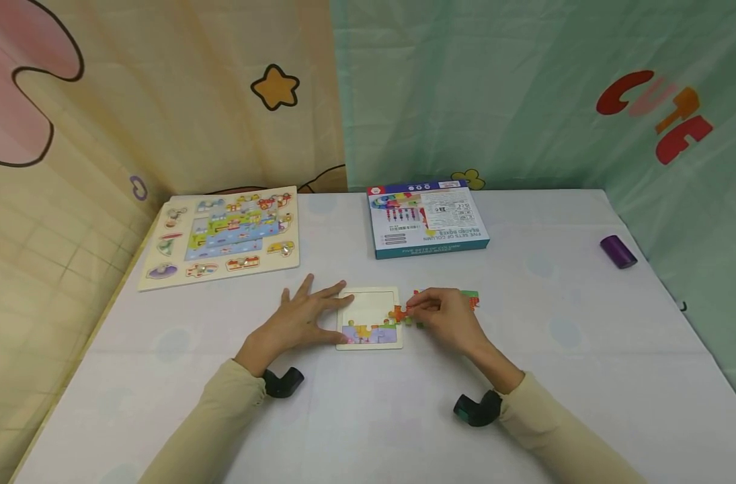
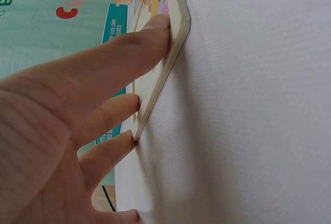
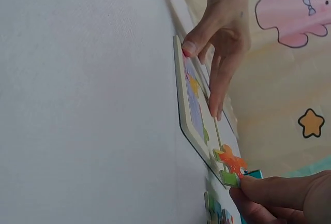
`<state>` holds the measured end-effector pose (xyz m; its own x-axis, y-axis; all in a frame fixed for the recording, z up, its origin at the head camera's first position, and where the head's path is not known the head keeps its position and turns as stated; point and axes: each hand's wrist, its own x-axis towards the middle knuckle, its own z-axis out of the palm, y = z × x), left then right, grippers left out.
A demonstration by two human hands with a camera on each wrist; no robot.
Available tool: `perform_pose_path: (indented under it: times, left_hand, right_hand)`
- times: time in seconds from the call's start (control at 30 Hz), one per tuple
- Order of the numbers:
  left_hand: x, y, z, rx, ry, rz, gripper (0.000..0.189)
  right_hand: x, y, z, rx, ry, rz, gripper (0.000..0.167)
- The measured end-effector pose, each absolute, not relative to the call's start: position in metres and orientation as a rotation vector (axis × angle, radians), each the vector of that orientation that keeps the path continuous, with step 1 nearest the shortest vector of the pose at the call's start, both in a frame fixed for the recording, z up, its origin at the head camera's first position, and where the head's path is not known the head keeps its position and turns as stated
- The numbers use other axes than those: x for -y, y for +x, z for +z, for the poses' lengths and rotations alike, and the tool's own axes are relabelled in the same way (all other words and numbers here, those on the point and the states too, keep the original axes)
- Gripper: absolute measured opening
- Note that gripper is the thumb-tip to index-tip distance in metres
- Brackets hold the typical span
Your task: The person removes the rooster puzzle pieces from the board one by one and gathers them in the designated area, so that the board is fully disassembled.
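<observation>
A small wooden puzzle tray (image 1: pixel 374 347) lies flat in front of me, its lower part filled with lilac and yellow pieces (image 1: pixel 368 334) and its upper part bare. Spread along the tray's left side, my left hand (image 1: pixel 298 319) presses its thumb on the lower left corner, while other fingertips touch the upper left edge. Between thumb and fingers, my right hand (image 1: pixel 446 319) pinches an orange and green jigsaw piece (image 3: pixel 231 161) over the tray's right edge. Loose green and red jigsaw pieces (image 1: pixel 472 296) lie beneath and beyond the right hand, partly hidden by it.
At the back left rests a stack of wooden puzzle boards (image 1: pixel 225 263). A box of beads (image 1: pixel 431 222) sits at the back middle. Over by the right edge of the table is a purple cylinder (image 1: pixel 618 251). Printed curtains (image 1: pixel 464 87) stand behind the table.
</observation>
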<state>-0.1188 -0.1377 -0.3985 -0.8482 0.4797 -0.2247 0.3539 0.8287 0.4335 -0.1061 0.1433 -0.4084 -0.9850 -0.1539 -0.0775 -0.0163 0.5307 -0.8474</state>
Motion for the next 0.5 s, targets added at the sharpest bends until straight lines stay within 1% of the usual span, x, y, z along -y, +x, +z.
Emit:
perform_pose_path:
  times: [0.23,0.5]
  left_hand:
    - [0.137,-0.119,-0.399,-2.685,0.622,0.539,0.077]
    - [0.137,-0.12,-0.399,-2.684,0.628,0.531,0.078]
  right_hand:
    - [-0.168,-0.1,-0.405,-2.659,-0.036,-1.451,0.011]
    - [-0.198,-0.096,-0.404,-2.676,0.054,-1.406,0.017]
